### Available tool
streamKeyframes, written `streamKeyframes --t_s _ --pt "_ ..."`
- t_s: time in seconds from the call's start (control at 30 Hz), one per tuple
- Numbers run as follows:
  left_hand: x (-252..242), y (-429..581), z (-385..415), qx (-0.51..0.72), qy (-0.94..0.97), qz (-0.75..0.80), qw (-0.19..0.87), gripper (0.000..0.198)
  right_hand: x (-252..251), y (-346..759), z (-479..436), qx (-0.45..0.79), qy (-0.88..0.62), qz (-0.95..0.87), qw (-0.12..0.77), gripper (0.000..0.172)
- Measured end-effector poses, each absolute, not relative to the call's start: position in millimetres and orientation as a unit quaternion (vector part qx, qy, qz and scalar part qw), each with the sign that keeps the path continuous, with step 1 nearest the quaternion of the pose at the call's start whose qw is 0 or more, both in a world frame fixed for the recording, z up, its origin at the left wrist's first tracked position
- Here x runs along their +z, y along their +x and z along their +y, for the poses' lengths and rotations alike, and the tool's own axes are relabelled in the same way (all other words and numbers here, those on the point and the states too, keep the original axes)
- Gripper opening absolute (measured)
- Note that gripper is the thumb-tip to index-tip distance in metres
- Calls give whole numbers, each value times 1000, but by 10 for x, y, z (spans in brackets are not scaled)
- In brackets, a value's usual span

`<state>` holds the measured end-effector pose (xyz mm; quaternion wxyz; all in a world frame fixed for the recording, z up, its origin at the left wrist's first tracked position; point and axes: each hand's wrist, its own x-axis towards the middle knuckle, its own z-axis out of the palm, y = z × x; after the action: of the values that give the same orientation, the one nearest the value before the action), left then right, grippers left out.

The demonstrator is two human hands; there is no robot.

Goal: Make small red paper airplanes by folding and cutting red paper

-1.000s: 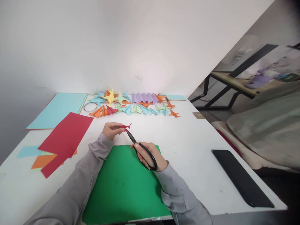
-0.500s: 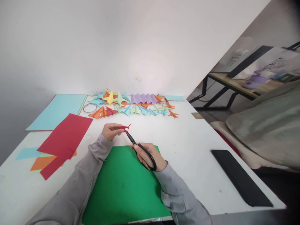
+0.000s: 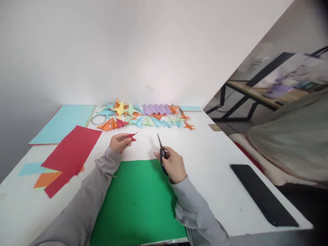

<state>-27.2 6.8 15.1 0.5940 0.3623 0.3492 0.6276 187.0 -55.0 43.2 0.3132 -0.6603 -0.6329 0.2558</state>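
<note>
Red paper sits in the left hand, scissors in the right hand.

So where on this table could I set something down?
Mainly on the white table, between the right hand and black slab; also front left, beside the left sleeve and red paper. The back is crowded with folded paper shapes.

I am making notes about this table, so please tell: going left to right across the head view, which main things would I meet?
Large red sheet, left hand, small red paper piece, right hand with scissors, flat black object.
</note>
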Motion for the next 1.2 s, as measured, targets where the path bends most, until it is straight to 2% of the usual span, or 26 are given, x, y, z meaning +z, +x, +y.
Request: streamKeyframes --t_s 0.1,0.23,0.37,0.57,0.7,0.8,0.87,0.93,1.07,1.2 --pt "147 -241 48 610 378 340 608 32 389 1919 -498 95 -733 -644 196 35" --pt "157 -195 19 590 387 325 630 31 343 1964 -472 -6 -763 -638 99 37" --pt "205 -151 -11 571 386 313 654 29 239 2025 -430 -60 -764 -638 69 37" --pt "276 -95 -55 539 386 298 686 27 124 2126 -350 -82 -779 -615 91 32" --pt "263 -69 -49 531 372 297 701 27 185 2144 -332 -77 -776 -606 156 25" --pt "236 -13 -55 521 350 299 718 30 244 2023 -337 -32 -677 -662 319 25" --pt "217 48 -74 510 329 299 736 31 251 1863 -343 79 -555 -702 439 24" --pt "198 117 -99 506 307 296 750 31 231 1685 -344 186 -468 -704 501 21" --pt "182 210 -131 513 298 311 743 35 167 1476 -308 231 -432 -678 547 14" --pt "182 210 -126 509 336 334 718 41 133 1476 -261 253 -432 -667 552 13"
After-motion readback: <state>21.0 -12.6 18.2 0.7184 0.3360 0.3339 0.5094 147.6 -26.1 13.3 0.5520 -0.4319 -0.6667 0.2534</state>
